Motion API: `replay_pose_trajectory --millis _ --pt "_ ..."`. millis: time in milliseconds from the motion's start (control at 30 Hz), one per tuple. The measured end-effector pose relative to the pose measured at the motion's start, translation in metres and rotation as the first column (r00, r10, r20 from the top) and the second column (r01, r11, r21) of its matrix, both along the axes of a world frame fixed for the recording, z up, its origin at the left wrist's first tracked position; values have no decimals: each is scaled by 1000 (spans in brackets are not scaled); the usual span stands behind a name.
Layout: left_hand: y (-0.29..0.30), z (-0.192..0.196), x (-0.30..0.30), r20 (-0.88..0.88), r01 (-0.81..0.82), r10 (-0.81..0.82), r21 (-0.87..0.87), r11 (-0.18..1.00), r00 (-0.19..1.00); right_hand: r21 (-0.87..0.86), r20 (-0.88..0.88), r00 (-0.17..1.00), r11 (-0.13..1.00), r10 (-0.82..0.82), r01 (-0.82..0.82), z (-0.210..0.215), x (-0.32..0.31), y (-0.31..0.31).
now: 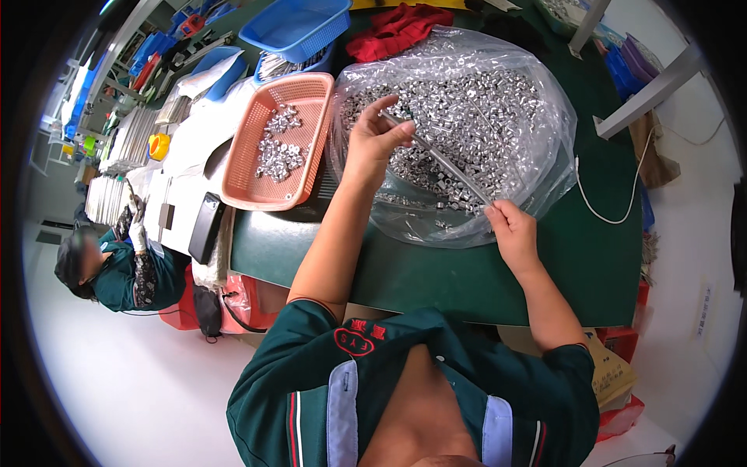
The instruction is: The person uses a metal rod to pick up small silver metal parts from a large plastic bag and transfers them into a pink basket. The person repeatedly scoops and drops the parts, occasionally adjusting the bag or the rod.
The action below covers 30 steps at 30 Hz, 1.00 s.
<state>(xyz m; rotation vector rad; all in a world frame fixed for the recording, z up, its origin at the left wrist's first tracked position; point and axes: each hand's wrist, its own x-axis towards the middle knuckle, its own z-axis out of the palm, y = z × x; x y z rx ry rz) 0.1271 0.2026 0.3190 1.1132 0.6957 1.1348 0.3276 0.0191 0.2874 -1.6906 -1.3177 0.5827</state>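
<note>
- Plainly, one thing occupies both hands: the left hand (370, 143) pinches a slim metal rod (450, 165) near its far end, between thumb and fingers, and the right hand (515, 232) grips its near end by the fingertips.
- The rod lies between the hands, its long axis slanting from upper left, farther out, to lower right, closer in; neither hand is nearer to it than the other.
- Of the two, the left hand reaches farther out; that diagonal, I judge, is the relation on which handling the rod turns.
- Beneath the rod spreads a heap of small metal pieces (498, 101) in an open clear plastic bag (555, 159); whether rod and heap touch, I cannot tell.
- Left of the left hand sits an orange basket (261, 200) holding fewer, similar-looking pieces.
- Farther out, a red cloth (401, 31) lies by the bag's far edge, beside a blue basket (299, 27); the green table (576, 288) bears all of these.
</note>
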Motion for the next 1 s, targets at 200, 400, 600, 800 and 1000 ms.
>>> replay_pose_trajectory --millis 200,400,600,800,1000 --pt "-12 -3 10 -84 370 -375 -68 926 923 7 -47 999 1000 -12 13 0 5 3" --pt "36 -30 -20 -461 -189 353 364 912 814 -8 -96 995 1000 -24 23 4 4 2" --pt "44 -46 -27 -700 56 633 684 728 330 -27 -110 994 999 -27 24 2 5 2" --pt "43 -49 -14 -727 99 607 663 742 320 -29 -100 995 1000 -6 3 2 6 2" --pt "35 -40 -14 -784 166 595 620 767 180 -11 -76 997 1000 -7 6 -1 5 2"
